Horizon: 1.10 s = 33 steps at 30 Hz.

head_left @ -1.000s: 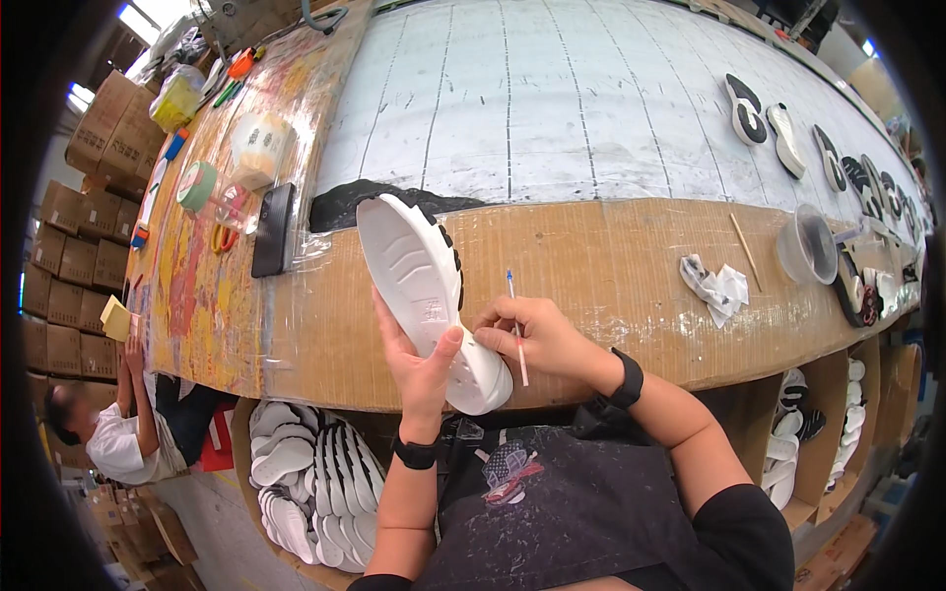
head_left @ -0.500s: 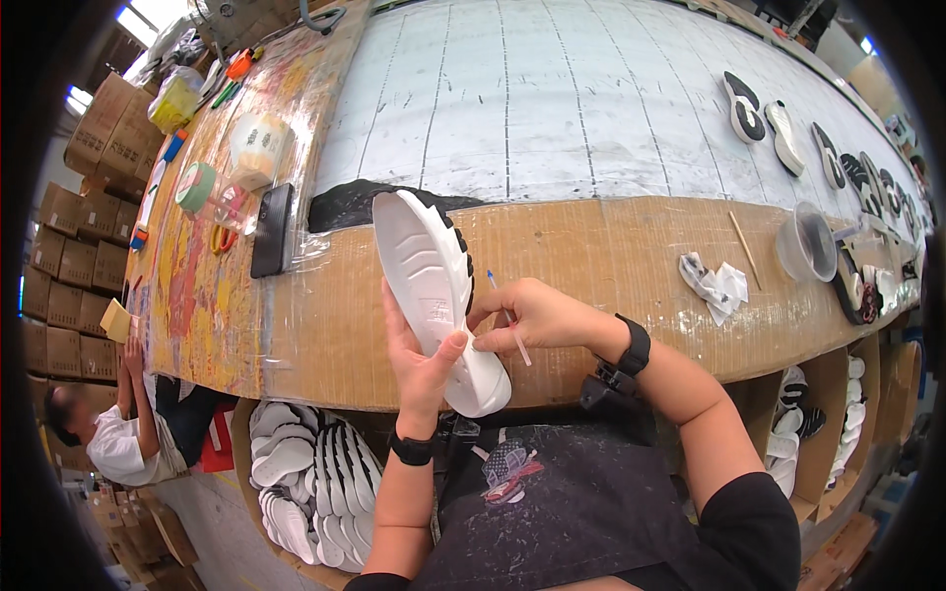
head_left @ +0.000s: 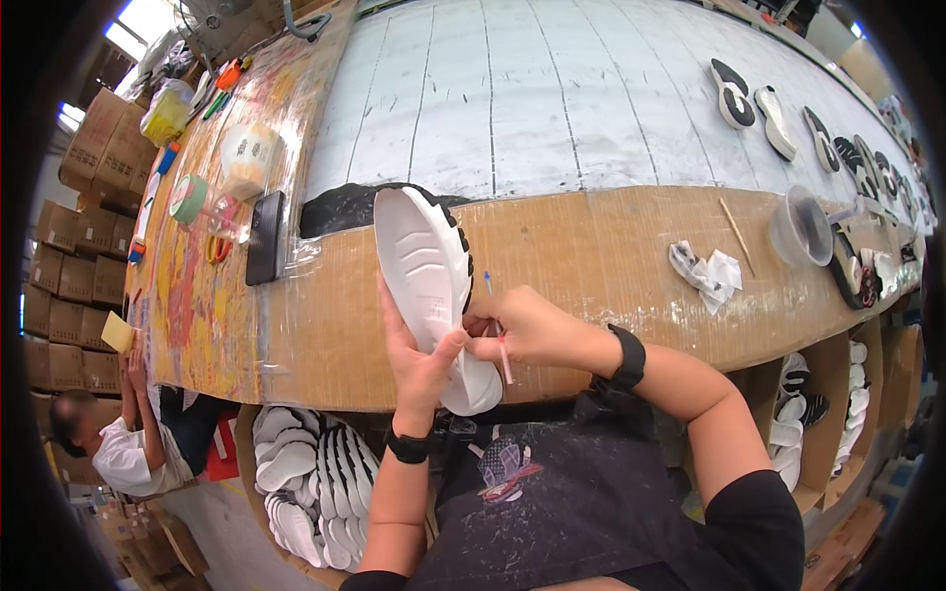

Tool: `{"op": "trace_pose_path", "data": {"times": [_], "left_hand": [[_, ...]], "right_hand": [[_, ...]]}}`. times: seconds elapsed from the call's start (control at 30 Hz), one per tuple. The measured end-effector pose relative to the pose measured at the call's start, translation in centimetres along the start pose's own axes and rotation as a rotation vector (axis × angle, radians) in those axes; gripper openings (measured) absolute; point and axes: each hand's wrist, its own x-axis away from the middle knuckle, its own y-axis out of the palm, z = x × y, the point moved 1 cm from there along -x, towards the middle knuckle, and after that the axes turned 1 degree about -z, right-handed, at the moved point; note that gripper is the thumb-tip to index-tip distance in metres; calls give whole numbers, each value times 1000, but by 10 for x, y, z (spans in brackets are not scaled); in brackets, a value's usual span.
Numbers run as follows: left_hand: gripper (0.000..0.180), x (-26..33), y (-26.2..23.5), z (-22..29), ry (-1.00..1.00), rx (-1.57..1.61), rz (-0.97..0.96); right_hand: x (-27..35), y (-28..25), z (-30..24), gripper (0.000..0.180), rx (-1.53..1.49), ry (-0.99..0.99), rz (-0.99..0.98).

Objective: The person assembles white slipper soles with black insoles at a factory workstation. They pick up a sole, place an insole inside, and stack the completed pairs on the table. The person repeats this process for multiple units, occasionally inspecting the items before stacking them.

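A white shoe sole (head_left: 419,266) with a black treaded edge is held upright and slightly tilted over the table's near edge. My left hand (head_left: 419,364) grips it from the left, its thumb across the lower inner face. My right hand (head_left: 542,330) is closed around a slim pen (head_left: 507,366). The pen's blue end shows above the fingers and its pale pinkish end below. The right fingertips rest against the sole's right side near the heel, and they hide the part of the sole beneath them.
Crumpled tissue (head_left: 707,276), a thin stick (head_left: 736,236) and a clear tub (head_left: 800,229) lie to the right; several soles (head_left: 734,94) stand beyond. A phone (head_left: 264,236) and a green-lidded jar (head_left: 192,200) are at left. Below the table is a box of soles (head_left: 315,483). Another person (head_left: 138,448) sits at left.
My right hand has turned slightly at the sole's side, and the pen's lower end has swung left, so it stands steeper. My left hand keeps its grip. The whole view has shifted slightly.
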Motion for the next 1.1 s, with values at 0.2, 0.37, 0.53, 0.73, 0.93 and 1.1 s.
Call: {"op": "trace_pose_path", "data": {"times": [0.2,0.37,0.53,0.73,0.93,1.1], "left_hand": [[104,-1,-5,4,16,47,-104],[104,0,-7,3,-1,61,-115],[103,0,-7,2,10,52,-121],[102,0,-8,1,6,77,-123],[102,0,-6,0,8,94,-148],[103,1,-4,0,-27,93,-156]], "right_hand": [[14,0,4,26,-194,10,-11],[15,0,3,28,-152,14,-33],[16,-4,-5,29,-81,-17,-17],[13,-4,-5,30,-108,10,-17],[8,-7,-1,36,-147,50,-57],[6,-10,-1,36,-96,63,-81]]}}
